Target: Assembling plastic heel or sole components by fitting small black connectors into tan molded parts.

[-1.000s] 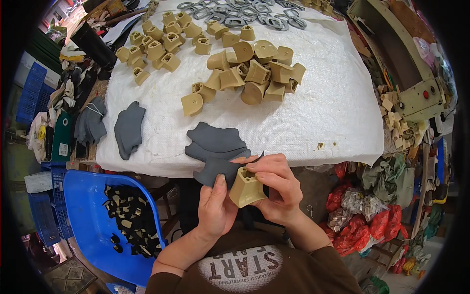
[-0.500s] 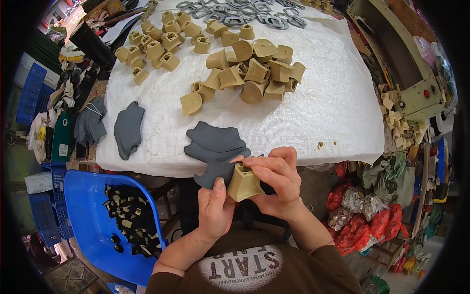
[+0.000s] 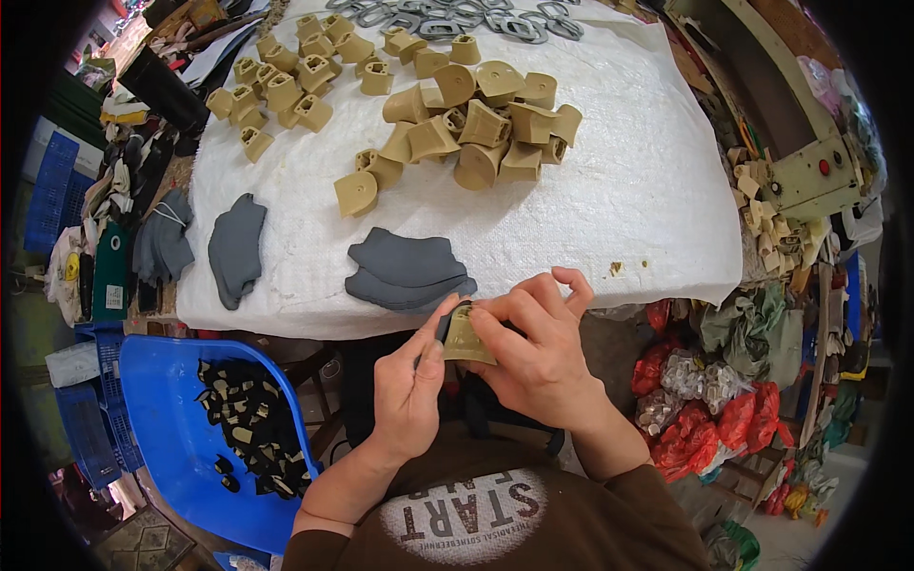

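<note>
Just off the table's near edge, both hands hold a beige shoe heel [image 3: 466, 343]. My left hand [image 3: 407, 395] presses a dark grey cover piece [image 3: 443, 327] against the heel's left side, its fingers and thumb closed; most of that piece is hidden. My right hand [image 3: 538, 352] grips the heel from the right, fingertips at its upper end. Right ahead, a few overlapping dark grey cover pieces [image 3: 405, 268] lie on the white table covering [image 3: 619, 209]. Another grey piece [image 3: 236, 249] rests to the left. Farther back are a heap of larger beige heels [image 3: 481, 133] and a group of smaller ones [image 3: 295, 86].
Grey ring-shaped parts [image 3: 452, 21] lie at the far edge. On the lower left stands a blue tub [image 3: 152, 404] holding many black-covered pieces [image 3: 252, 423]. Red and clear bags [image 3: 690, 438] sit low on the right, below a beige machine [image 3: 819, 186]. A tied grey bundle [image 3: 164, 238] is at left.
The grey piece, spread out beside the heel before, now lies against its left side. My left hand has turned more edge-on, and the heel is tilted and more covered by my right fingers.
</note>
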A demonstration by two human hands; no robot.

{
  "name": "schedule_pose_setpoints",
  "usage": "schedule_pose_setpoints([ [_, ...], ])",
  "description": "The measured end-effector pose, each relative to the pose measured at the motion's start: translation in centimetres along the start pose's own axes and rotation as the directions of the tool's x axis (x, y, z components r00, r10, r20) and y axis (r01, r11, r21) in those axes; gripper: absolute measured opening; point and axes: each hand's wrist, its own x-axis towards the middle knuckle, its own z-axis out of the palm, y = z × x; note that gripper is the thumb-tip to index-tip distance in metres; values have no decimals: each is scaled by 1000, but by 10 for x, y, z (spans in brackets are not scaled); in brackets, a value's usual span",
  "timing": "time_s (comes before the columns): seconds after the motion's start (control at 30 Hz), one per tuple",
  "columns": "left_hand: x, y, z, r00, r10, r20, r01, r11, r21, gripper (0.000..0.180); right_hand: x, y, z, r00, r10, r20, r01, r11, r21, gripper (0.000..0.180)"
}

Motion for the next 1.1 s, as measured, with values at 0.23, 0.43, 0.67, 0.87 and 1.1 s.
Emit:
schedule_pose_setpoints([
  [0.23,-1,-3,8,975,203,94,-224,898,378,52,-4,8,6,999,-19,50,18,1000,21,35],
  [0.43,4,-6,-13,966,-155,205,220,911,-348,60,-10,24,13,998,-42,-36,50,961,273,53],
  [0.67,9,-10,-11,843,-282,458,502,717,-484,43,-11,15,15,997,-66,37,44,902,430,47],
  [0.87,8,-19,-5,871,-327,367,479,734,-481,39,-13,15,19,997,-64,40,40,905,423,46],
  [1.1,-5,-31,-13,957,289,-19,-290,957,-21,26,-14,24,17,998,40,-48,-16,905,425,47],
])
